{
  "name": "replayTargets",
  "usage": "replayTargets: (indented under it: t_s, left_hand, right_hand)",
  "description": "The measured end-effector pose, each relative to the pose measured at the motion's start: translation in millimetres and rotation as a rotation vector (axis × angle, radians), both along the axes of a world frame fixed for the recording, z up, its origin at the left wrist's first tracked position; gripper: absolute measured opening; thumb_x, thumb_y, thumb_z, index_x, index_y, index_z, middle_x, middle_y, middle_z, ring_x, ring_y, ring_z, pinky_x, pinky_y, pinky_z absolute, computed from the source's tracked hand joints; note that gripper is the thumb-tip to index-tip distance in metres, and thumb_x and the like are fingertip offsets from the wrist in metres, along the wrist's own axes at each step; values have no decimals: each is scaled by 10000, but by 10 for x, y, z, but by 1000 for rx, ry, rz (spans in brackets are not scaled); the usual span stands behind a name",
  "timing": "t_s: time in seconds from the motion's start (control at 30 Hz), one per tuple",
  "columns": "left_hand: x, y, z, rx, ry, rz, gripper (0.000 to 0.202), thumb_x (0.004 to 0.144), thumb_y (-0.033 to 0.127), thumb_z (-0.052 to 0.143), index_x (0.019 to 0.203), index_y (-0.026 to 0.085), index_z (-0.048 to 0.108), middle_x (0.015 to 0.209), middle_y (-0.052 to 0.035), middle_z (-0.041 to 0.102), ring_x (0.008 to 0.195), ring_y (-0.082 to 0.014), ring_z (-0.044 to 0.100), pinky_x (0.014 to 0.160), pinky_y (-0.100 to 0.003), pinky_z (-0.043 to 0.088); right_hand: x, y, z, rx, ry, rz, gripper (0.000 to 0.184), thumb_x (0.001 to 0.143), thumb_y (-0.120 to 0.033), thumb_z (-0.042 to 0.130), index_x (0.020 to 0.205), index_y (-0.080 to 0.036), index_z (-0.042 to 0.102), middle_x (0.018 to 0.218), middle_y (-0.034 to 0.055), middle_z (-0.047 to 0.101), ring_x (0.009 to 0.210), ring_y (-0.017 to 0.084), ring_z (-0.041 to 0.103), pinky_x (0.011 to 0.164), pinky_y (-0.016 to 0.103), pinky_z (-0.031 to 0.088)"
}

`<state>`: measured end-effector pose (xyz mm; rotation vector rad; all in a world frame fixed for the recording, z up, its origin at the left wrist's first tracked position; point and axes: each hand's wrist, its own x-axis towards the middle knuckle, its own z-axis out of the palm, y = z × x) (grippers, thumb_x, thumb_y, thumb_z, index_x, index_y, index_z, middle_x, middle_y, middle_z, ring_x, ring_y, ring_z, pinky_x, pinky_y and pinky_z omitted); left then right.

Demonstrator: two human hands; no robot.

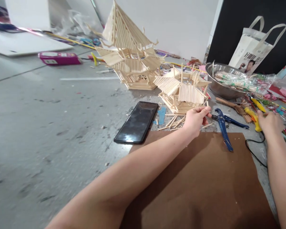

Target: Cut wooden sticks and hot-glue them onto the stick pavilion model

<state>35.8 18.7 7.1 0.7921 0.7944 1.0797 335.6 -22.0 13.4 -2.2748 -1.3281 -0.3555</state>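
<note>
My left hand [196,118] is closed in a pinch on a short wooden stick [207,103], just in front of a small roofed model of wooden sticks [193,93]. Over at the right, my right hand [272,123] has its fingers closed on a yellow glue gun [252,117], whose black cord [251,149] loops over the floor. Between both hands lies a blue-handled cutter [223,128]. Loose cut sticks [173,123] are scattered beside my left hand. Behind stands a taller stick pagoda [131,60] with a pointed roof.
A phone [137,122] lies left of the sticks. Brown board [205,178] covers the floor before me. At the back right are a metal bowl [218,86] of bundled sticks and a white bag [252,51]. A purple power strip [59,58] lies far left.
</note>
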Motion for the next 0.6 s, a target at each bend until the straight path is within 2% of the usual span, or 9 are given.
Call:
replayTargets:
  t_s: [0.03,0.07,0.1,0.17,0.2,0.3,0.37,0.47,0.6]
  left_hand:
    - [-9,11,2,4,-16,-3,107,719,217,604,679,127,564,515,37,541,319,-12,392,359,-172,304]
    - [-17,21,4,7,-30,-9,106,726,219,597,685,126,567,515,35,541,319,-12,393,358,-171,301]
    - [-24,29,6,7,-40,-16,107,734,220,588,690,125,569,514,34,540,318,-13,393,357,-171,299]
    - [-33,41,10,0,-54,-30,110,750,222,568,700,124,571,508,34,537,317,-15,394,351,-169,296]
    - [-36,43,11,-4,-58,-35,113,756,222,559,702,124,570,505,35,534,316,-16,394,348,-167,294]
    - [-39,47,12,-7,-61,-44,123,775,227,534,712,126,564,497,41,528,313,-15,393,340,-158,285]
    - [-40,55,7,-2,-61,-46,128,784,232,524,725,126,563,498,44,528,312,-14,394,336,-153,280]
    - [-43,73,-2,3,-61,-46,133,793,234,513,733,125,559,500,45,528,307,-12,392,331,-148,274]
    - [-45,90,-2,9,-61,-47,156,796,236,514,691,125,544,508,41,531,301,-9,394,323,-147,260]
  right_hand:
    - [-92,11,44,19,-27,-56,335,712,-537,442,615,-217,474,673,118,493,784,273,495,613,384,288]
    - [-205,28,88,22,-37,-40,324,717,-522,446,667,-210,517,709,122,526,780,262,502,626,374,305]
    - [-337,52,127,19,7,55,317,718,-508,462,706,-203,548,724,111,549,757,239,510,633,354,326]
    - [-643,111,179,143,145,212,316,723,-493,477,730,-195,578,708,65,571,670,184,515,642,320,363]
    - [-804,144,189,156,234,297,302,707,-484,507,729,-195,588,691,42,572,644,166,511,635,304,377]
    - [-1251,244,173,110,535,505,272,674,-462,558,717,-197,601,635,-1,544,586,130,478,554,262,394]
    - [-1480,298,155,55,708,592,257,655,-444,583,702,-192,602,601,-20,518,549,108,449,494,233,381]
    - [-1706,351,156,0,908,624,231,640,-405,605,695,-181,601,566,-32,492,529,91,433,431,198,357]
    - [-1854,392,196,-30,1106,622,231,614,-380,628,690,-166,585,593,-27,513,530,78,450,398,174,347]
